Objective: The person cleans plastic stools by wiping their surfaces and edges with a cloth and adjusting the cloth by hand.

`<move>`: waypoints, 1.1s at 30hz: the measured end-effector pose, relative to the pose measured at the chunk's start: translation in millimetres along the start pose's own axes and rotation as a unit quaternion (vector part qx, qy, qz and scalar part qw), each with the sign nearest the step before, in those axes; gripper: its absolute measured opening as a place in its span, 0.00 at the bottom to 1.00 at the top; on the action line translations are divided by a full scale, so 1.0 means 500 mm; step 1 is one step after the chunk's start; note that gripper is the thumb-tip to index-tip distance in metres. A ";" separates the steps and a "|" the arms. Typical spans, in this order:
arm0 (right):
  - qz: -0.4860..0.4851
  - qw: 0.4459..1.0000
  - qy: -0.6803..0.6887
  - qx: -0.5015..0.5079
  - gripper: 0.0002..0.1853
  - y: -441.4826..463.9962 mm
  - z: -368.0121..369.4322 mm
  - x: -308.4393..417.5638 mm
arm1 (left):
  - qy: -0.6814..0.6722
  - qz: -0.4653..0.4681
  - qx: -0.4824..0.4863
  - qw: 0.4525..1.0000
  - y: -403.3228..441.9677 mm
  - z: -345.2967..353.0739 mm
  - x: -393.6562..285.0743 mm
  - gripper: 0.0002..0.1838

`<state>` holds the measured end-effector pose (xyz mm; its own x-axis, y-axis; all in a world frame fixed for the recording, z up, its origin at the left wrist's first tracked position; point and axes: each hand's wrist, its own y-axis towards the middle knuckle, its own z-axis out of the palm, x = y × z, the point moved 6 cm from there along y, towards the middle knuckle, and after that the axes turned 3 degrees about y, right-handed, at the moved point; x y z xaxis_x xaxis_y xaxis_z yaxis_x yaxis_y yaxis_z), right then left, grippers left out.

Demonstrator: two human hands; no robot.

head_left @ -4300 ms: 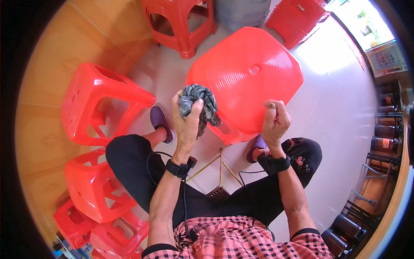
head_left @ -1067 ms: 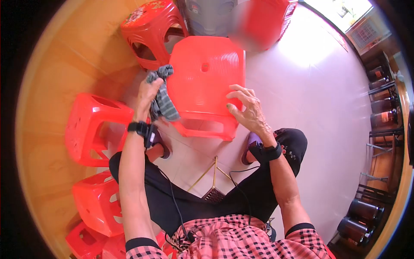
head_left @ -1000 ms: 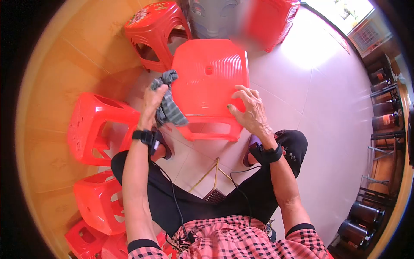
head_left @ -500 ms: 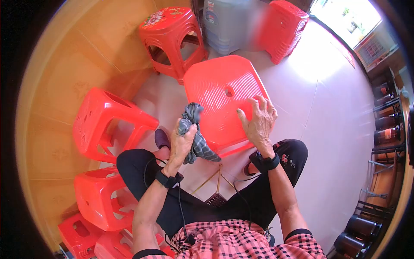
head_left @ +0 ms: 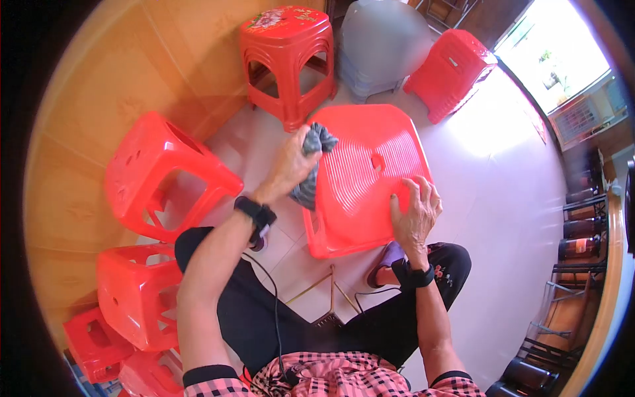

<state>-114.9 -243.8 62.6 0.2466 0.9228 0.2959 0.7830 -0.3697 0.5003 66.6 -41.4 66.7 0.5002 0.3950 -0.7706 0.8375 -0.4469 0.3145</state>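
Observation:
A red plastic stool [head_left: 357,198] with a ridged seat and a small central hole stands in front of my knees. My left hand [head_left: 294,162] is wrapped round a bunched dark grey cloth [head_left: 320,139] at the seat's left edge, and part of the cloth hangs down along the stool's side. On the seat's right side rests my right hand [head_left: 417,215], fingers spread and slightly bent, holding nothing else. Both wrists wear black bands.
More red stools [head_left: 142,175] lie on their sides at the left. A flower-topped stool stack [head_left: 291,59], a pale grey stack [head_left: 380,49] and another red stack [head_left: 453,73] are at the back. Dark jars [head_left: 579,248] line the right on racks.
My left hand has moved forward with the cloth along the seat's left edge. The stool has turned slightly, and my right hand stays on it. The view has shifted a little.

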 end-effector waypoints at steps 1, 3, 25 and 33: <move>0.003 1.000 0.005 0.005 0.21 0.000 0.001 0.001 | 0.040 0.041 -0.022 0.998 0.032 -0.006 0.006 0.14; 0.005 1.000 -0.001 0.007 0.21 0.001 0.002 0.002 | 0.059 0.070 -0.012 0.996 0.100 0.001 0.043 0.16; -0.001 1.000 -0.021 0.005 0.22 0.002 0.015 0.003 | 0.046 0.041 -0.024 0.998 -0.021 0.033 0.015 0.17; 0.000 0.999 -0.032 0.006 0.22 0.000 0.018 -0.002 | 0.218 0.247 0.064 0.942 -0.052 0.067 -0.070 0.19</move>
<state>-110.2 -243.7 55.0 0.2822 0.9283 0.2421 0.7903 -0.3680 0.4898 19.9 -70.6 66.8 0.8886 0.3928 -0.2370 0.4585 -0.7450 0.4844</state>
